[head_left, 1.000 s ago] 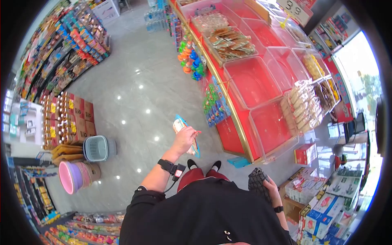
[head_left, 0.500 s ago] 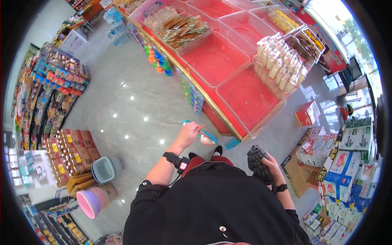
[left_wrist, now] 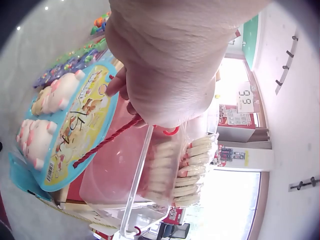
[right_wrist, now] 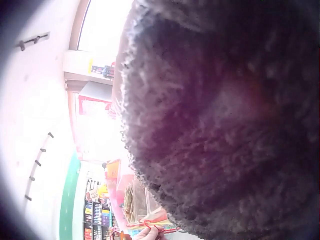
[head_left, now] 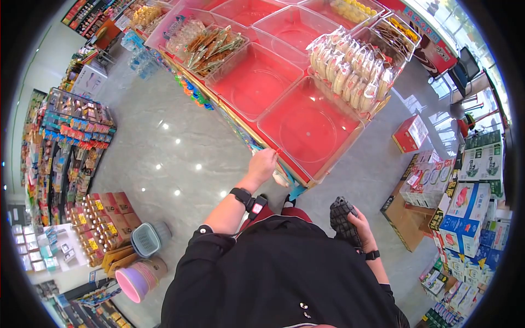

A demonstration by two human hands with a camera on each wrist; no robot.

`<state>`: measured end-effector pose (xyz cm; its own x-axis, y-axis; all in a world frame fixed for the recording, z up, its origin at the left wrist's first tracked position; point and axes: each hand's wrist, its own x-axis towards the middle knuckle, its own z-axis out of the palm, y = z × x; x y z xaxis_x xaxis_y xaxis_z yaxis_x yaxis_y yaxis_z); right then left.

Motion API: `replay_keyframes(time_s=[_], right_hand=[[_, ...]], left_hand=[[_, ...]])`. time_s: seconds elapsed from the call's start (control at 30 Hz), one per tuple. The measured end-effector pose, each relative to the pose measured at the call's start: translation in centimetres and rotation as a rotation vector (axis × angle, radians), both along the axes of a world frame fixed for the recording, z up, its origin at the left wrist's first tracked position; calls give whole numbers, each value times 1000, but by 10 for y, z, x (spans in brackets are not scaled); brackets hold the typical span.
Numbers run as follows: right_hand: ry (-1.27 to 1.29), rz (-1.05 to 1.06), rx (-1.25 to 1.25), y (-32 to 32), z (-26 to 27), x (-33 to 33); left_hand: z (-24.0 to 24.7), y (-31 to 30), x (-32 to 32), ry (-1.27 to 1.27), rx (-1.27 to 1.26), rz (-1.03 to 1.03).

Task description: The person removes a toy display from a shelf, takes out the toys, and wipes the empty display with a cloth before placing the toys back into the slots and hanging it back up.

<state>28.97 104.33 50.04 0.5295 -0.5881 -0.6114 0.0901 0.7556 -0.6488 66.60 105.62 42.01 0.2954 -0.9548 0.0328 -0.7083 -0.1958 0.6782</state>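
In the head view my left hand (head_left: 262,165) is beside the near corner of a red counter, with a red cord pinched in its fingers. From that cord hangs a blue-edged card pack (head_left: 280,177), partly hidden behind the hand. The left wrist view shows the pack (left_wrist: 82,122) with pale animal-shaped toys and handwriting on it, and the twisted red cord (left_wrist: 107,144) running to my left hand (left_wrist: 162,75). My right hand (head_left: 363,230) grips a dark, grid-textured soft thing (head_left: 344,220) at my right side. Fuzzy dark material (right_wrist: 215,130) fills much of the right wrist view.
Clear bins (head_left: 314,128) line the red counter, one holding wrapped pale snacks (head_left: 355,68). At the left stand a grey basket (head_left: 150,240), a pink-purple bucket (head_left: 133,281) and bottle cartons (head_left: 112,218). Stacked boxes (head_left: 462,218) are at the right.
The head view has turned and the counter now sits closer to my body. My left hand has come beside its corner with the hanging pack. My right hand keeps its grip on the dark thing.
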Motion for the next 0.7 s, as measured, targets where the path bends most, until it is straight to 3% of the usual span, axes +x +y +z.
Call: replay_keyframes(time_s=[0.27, 0.43, 0.7], right_hand=[[21, -151, -8, 26, -7, 5], [81, -91, 26, 48, -11, 17], [107, -170, 14, 62, -12, 33]], left_hand=[[-26, -18, 10, -64, 74, -36], [-41, -22, 13, -101, 27, -36], [-40, -23, 4, -206, 67, -7]])
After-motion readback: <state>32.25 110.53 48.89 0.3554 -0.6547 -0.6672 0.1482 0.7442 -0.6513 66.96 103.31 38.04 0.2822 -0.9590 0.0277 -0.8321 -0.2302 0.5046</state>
